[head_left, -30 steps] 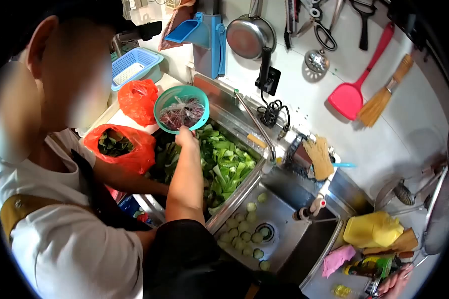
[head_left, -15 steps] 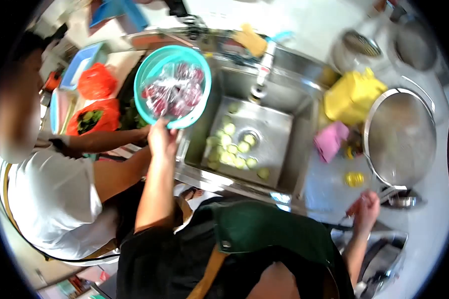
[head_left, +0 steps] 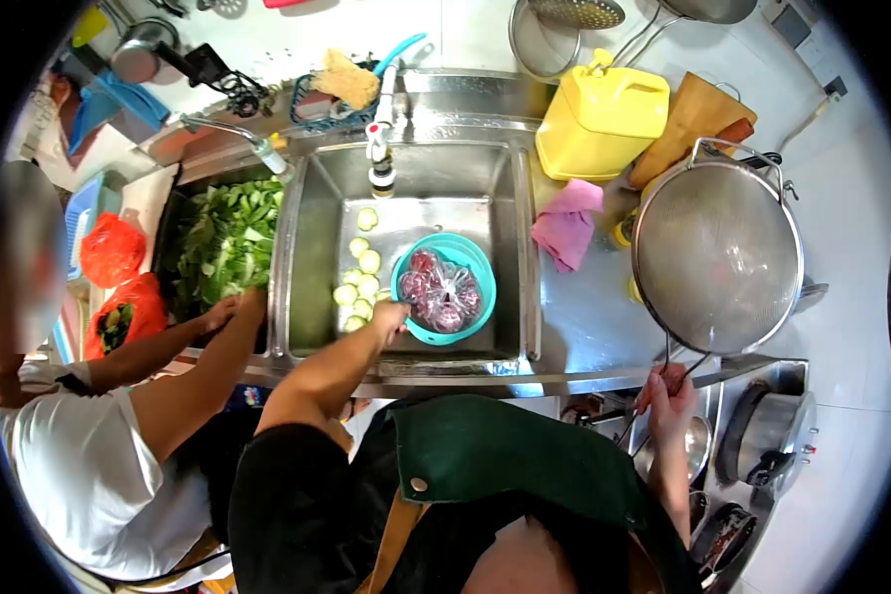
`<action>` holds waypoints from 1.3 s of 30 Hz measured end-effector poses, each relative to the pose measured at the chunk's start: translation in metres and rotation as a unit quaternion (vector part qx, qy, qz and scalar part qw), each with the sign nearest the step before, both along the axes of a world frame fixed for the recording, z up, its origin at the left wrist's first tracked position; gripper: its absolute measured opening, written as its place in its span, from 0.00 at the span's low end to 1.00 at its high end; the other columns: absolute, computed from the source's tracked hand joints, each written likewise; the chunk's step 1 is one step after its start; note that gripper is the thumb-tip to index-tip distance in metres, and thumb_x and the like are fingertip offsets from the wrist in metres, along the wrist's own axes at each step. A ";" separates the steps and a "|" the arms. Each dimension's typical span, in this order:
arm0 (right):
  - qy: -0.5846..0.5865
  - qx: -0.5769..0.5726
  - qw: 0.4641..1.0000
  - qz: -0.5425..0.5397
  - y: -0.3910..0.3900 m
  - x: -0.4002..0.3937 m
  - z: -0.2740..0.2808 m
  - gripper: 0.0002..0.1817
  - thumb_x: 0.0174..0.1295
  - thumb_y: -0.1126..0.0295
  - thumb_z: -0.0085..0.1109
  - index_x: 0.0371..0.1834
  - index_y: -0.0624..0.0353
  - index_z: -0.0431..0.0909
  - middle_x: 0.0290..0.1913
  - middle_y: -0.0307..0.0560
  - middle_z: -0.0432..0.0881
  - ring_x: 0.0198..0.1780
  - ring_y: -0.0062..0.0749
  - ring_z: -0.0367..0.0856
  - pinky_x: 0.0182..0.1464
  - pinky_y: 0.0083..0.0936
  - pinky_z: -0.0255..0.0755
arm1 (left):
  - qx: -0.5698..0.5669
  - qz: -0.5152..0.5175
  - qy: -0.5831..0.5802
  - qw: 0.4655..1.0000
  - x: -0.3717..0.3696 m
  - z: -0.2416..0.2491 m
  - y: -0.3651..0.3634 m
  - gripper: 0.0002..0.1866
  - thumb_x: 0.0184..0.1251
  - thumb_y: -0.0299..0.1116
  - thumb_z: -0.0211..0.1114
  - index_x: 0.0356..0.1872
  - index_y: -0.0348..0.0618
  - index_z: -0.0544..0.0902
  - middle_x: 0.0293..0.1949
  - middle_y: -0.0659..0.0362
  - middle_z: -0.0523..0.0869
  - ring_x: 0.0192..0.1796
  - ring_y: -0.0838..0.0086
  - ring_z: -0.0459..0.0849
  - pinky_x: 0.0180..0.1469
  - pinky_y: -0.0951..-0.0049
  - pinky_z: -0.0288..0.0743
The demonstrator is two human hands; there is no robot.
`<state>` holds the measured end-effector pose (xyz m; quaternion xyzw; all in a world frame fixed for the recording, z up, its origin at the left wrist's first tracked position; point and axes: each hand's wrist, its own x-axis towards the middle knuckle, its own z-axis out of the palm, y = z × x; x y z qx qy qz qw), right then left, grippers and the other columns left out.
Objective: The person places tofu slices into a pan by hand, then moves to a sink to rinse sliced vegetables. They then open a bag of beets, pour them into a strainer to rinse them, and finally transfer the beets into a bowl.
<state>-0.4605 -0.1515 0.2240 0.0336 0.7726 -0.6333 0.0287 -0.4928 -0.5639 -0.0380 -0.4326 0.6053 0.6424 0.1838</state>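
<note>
Looking like a kitchen: combining a stainless-steel sink point(head_left: 465, 170) and faucet point(head_left: 378, 148), leafy greens point(head_left: 228, 238) alongside, a metal worktop point(head_left: 584, 327), a large mesh strainer point(head_left: 718, 257), a wooden board point(head_left: 696, 121), a slotted skimmer point(head_left: 579, 12) and a metal pot point(head_left: 784, 431).

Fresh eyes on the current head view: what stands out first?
Probably the turquoise colander in the sink, gripped at its rim by the left hand, with dark red food in clear plastic inside and pale green slices left of it. Next, the bright yellow jug on the counter right of the sink, and the large round mesh strainer by its handle in the right hand.
</note>
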 end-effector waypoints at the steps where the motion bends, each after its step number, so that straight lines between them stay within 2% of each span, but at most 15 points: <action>1: -0.014 0.038 0.999 -0.012 0.003 0.005 -0.001 0.03 0.59 0.76 0.48 0.33 0.63 0.64 0.17 0.39 0.68 0.15 0.19 0.66 0.17 0.15 0.63 | -0.028 -0.033 -0.006 0.999 -0.011 -0.017 0.002 0.03 0.44 0.24 0.58 0.23 0.36 0.75 0.17 0.57 0.75 0.13 0.74 0.70 0.13 0.74 0.61; 5: -0.044 0.065 0.997 -0.026 0.007 0.028 -0.005 0.07 0.58 0.81 0.47 0.29 0.58 0.61 0.26 0.44 0.70 0.17 0.18 0.66 0.17 0.15 0.64 | -0.021 -0.143 0.013 0.989 -0.031 -0.075 -0.002 0.11 0.47 0.30 0.58 0.33 0.36 0.78 0.21 0.57 0.78 0.17 0.73 0.73 0.18 0.72 0.66; 8: -0.073 0.058 0.995 -0.029 0.000 0.040 -0.009 0.08 0.57 0.82 0.47 0.30 0.57 0.61 0.25 0.42 0.70 0.18 0.17 0.67 0.18 0.13 0.63 | -0.231 -0.351 0.019 0.907 -0.034 -0.090 0.001 0.15 0.48 0.34 0.62 0.36 0.37 0.76 0.27 0.52 0.80 0.28 0.67 0.80 0.28 0.68 0.74; 9: -0.072 0.029 0.996 -0.043 0.001 0.046 -0.018 0.06 0.57 0.81 0.50 0.31 0.59 0.64 0.26 0.40 0.71 0.21 0.15 0.67 0.21 0.12 0.63 | -0.347 -0.188 0.047 0.918 -0.027 -0.100 0.018 0.15 0.51 0.29 0.57 0.42 0.37 0.73 0.37 0.47 0.79 0.39 0.62 0.80 0.37 0.65 0.74; 11: -0.038 0.089 0.995 -0.032 0.009 0.056 -0.035 0.05 0.56 0.80 0.54 0.33 0.61 0.69 0.26 0.37 0.72 0.23 0.14 0.66 0.25 0.12 0.63 | -0.541 -0.324 0.173 0.756 -0.039 -0.071 0.039 0.19 0.54 0.26 0.50 0.49 0.38 0.67 0.48 0.44 0.72 0.50 0.53 0.74 0.47 0.59 0.70; 12: -0.076 0.051 0.994 -0.061 0.008 0.060 -0.038 0.05 0.55 0.78 0.56 0.34 0.62 0.72 0.25 0.35 0.73 0.24 0.13 0.65 0.27 0.12 0.62 | -0.475 -0.403 0.228 0.748 -0.044 -0.053 0.047 0.18 0.55 0.26 0.49 0.49 0.38 0.68 0.46 0.44 0.72 0.48 0.53 0.74 0.47 0.58 0.70; 13: -0.054 0.154 0.986 -0.034 0.018 0.065 -0.049 0.06 0.55 0.76 0.57 0.35 0.62 0.72 0.24 0.34 0.73 0.25 0.13 0.66 0.28 0.13 0.63 | -0.403 -0.477 0.278 0.730 -0.050 -0.043 0.056 0.17 0.56 0.25 0.48 0.48 0.38 0.68 0.45 0.44 0.72 0.47 0.52 0.75 0.47 0.56 0.70; 14: -0.071 0.151 0.985 -0.044 0.014 0.066 -0.049 0.06 0.56 0.75 0.57 0.35 0.62 0.72 0.24 0.34 0.73 0.24 0.13 0.67 0.26 0.13 0.64 | -0.326 -0.469 0.252 0.781 -0.044 -0.044 0.069 0.16 0.56 0.24 0.47 0.48 0.39 0.68 0.43 0.45 0.72 0.45 0.52 0.76 0.45 0.57 0.71; 19: -0.165 0.109 0.977 -0.078 -0.013 0.059 -0.032 0.06 0.57 0.75 0.55 0.36 0.63 0.70 0.21 0.33 0.69 0.18 0.12 0.64 0.18 0.13 0.59 | -0.373 -0.544 0.099 0.745 -0.071 -0.044 0.089 0.16 0.55 0.28 0.50 0.47 0.39 0.73 0.46 0.47 0.75 0.45 0.55 0.78 0.42 0.60 0.74; 21: -0.179 0.130 0.972 -0.083 -0.011 0.061 -0.035 0.06 0.57 0.75 0.56 0.35 0.62 0.71 0.21 0.32 0.69 0.18 0.12 0.63 0.19 0.13 0.59 | -0.343 -0.703 0.076 0.619 -0.088 -0.012 0.087 0.13 0.52 0.31 0.53 0.39 0.39 0.79 0.42 0.47 0.79 0.44 0.59 0.79 0.44 0.64 0.74; 22: -0.179 0.120 0.973 -0.088 -0.013 0.060 -0.032 0.05 0.57 0.75 0.56 0.34 0.62 0.71 0.21 0.32 0.69 0.18 0.12 0.63 0.19 0.12 0.59 | -0.353 -0.702 0.087 0.612 -0.096 0.006 0.085 0.11 0.49 0.32 0.55 0.30 0.41 0.82 0.37 0.48 0.82 0.43 0.61 0.80 0.44 0.67 0.75; 29: -0.098 0.242 0.964 -0.048 -0.004 0.048 -0.042 0.07 0.58 0.69 0.55 0.31 0.62 0.73 0.22 0.37 0.75 0.24 0.18 0.71 0.28 0.17 0.68 | -0.338 -0.489 0.068 0.801 -0.088 0.118 0.028 0.19 0.43 0.42 0.61 0.39 0.47 0.80 0.36 0.50 0.82 0.40 0.60 0.81 0.43 0.67 0.73; 31: -0.133 0.170 0.975 -0.056 -0.001 0.044 -0.052 0.07 0.59 0.69 0.53 0.32 0.62 0.71 0.20 0.39 0.72 0.23 0.19 0.70 0.27 0.20 0.67 | -0.374 -0.437 0.090 0.813 -0.077 0.136 0.013 0.20 0.44 0.41 0.61 0.42 0.48 0.79 0.37 0.51 0.82 0.41 0.60 0.80 0.44 0.66 0.73; 33: -0.023 0.302 0.953 -0.007 -0.004 0.035 -0.051 0.07 0.60 0.69 0.51 0.31 0.63 0.70 0.19 0.42 0.69 0.21 0.19 0.69 0.24 0.23 0.65 | -0.378 -0.404 0.080 0.829 -0.070 0.135 -0.002 0.20 0.45 0.40 0.60 0.42 0.47 0.79 0.37 0.50 0.81 0.41 0.59 0.80 0.45 0.65 0.73; 39: -0.063 0.315 0.947 -0.003 -0.012 0.031 -0.050 0.08 0.60 0.68 0.50 0.36 0.62 0.70 0.20 0.48 0.75 0.19 0.30 0.73 0.23 0.24 0.65 | -0.402 -0.364 0.037 0.839 -0.070 0.033 -0.051 0.17 0.48 0.34 0.57 0.41 0.40 0.78 0.39 0.45 0.80 0.43 0.57 0.79 0.47 0.62 0.71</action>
